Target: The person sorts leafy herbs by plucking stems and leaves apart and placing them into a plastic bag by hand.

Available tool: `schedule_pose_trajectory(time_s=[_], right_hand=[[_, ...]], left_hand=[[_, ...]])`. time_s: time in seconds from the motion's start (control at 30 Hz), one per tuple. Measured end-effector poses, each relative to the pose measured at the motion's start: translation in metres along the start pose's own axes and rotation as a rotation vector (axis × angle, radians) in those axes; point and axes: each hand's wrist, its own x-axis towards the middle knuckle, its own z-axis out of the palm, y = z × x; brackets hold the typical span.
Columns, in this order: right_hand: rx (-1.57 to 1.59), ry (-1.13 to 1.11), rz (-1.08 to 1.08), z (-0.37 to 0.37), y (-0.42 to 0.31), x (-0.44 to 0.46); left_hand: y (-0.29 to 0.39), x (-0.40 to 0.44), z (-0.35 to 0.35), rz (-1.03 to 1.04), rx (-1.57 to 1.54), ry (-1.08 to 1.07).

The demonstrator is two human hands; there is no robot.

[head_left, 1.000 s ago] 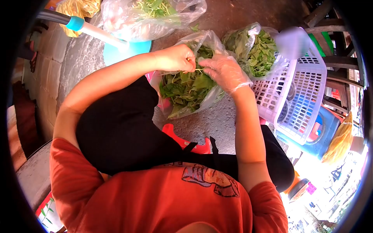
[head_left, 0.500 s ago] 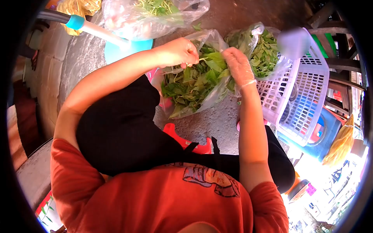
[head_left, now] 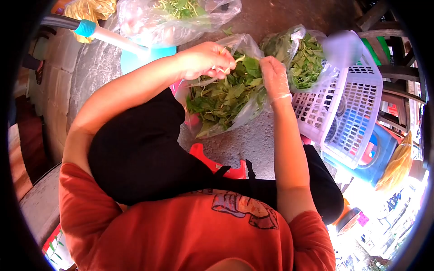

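My left hand (head_left: 208, 61), bare, is closed on pale green stems (head_left: 224, 69), whose ends stick out between the fingers. My right hand (head_left: 275, 77), in a thin clear plastic glove, pinches the leafy end of a green sprig (head_left: 251, 67) beside it. Both hands are above an open clear plastic bag (head_left: 211, 132) filled with loose green leaves (head_left: 217, 106). Behind my right hand stands a second clear bag (head_left: 297, 34) of leafy greens (head_left: 307, 65). My right fingertips are partly hidden by leaves.
A pale purple perforated basket (head_left: 327, 119) stands tilted at the right, by a blue plastic container (head_left: 382, 162). A red stool (head_left: 235, 173) shows between my legs. Another clear bag (head_left: 217, 16) with green stems lies beyond a turquoise disc-shaped base (head_left: 131, 63).
My left hand has shifted slightly right, and its fingers have curled further around the stems. My right hand has moved slightly left, still on the sprig.
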Motion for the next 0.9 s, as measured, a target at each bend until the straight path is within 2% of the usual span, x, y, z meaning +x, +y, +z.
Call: schedule_pose_trajectory(time_s=[0.03, 0.1, 0.13, 0.17, 0.3, 0.4, 0.5, 0.53, 0.63, 0.73, 0.77, 0.87, 0.9], right_hand=[[0.058, -0.117, 0.062, -0.003, -0.003, -0.002], [0.282, -0.165, 0.185, 0.005, -0.011, -0.01], [0.393, -0.19, 0.246, 0.01, -0.015, -0.013], [0.376, -0.137, 0.278, 0.015, -0.019, -0.017], [0.579, -0.279, 0.366, 0.024, -0.022, -0.022], [0.588, -0.291, 0.337, 0.028, -0.035, -0.027], [0.503, -0.262, 0.258, 0.033, -0.028, -0.026], [0.464, -0.255, 0.231, 0.034, -0.022, -0.025], [0.199, -0.239, -0.037, 0.036, -0.009, -0.023], [0.183, -0.224, -0.057, 0.033, -0.007, -0.024], [0.19, -0.213, 0.017, 0.032, -0.008, -0.024], [0.272, -0.172, 0.221, 0.03, -0.011, -0.025], [0.341, -0.151, 0.27, 0.029, -0.011, -0.025]], left_hand=[[-0.001, 0.003, -0.002, 0.013, -0.121, 0.008], [-0.001, 0.004, -0.004, 0.044, -0.313, 0.021], [-0.001, 0.005, -0.004, 0.055, -0.339, 0.024], [-0.001, 0.007, -0.004, 0.065, -0.366, 0.029], [-0.004, 0.008, -0.004, 0.086, -0.36, 0.035], [-0.001, 0.005, -0.002, 0.087, -0.342, 0.051], [-0.002, 0.007, -0.001, 0.111, -0.191, 0.106], [-0.002, 0.007, -0.002, 0.135, -0.204, 0.158], [-0.004, 0.013, -0.012, 0.212, -0.281, 0.277], [0.007, 0.012, -0.017, 0.29, -0.317, 0.391], [0.014, 0.013, -0.022, 0.334, -0.325, 0.425], [0.03, 0.031, -0.078, 0.631, -0.197, 0.319], [0.038, 0.048, -0.118, 0.613, -0.23, 0.442]])
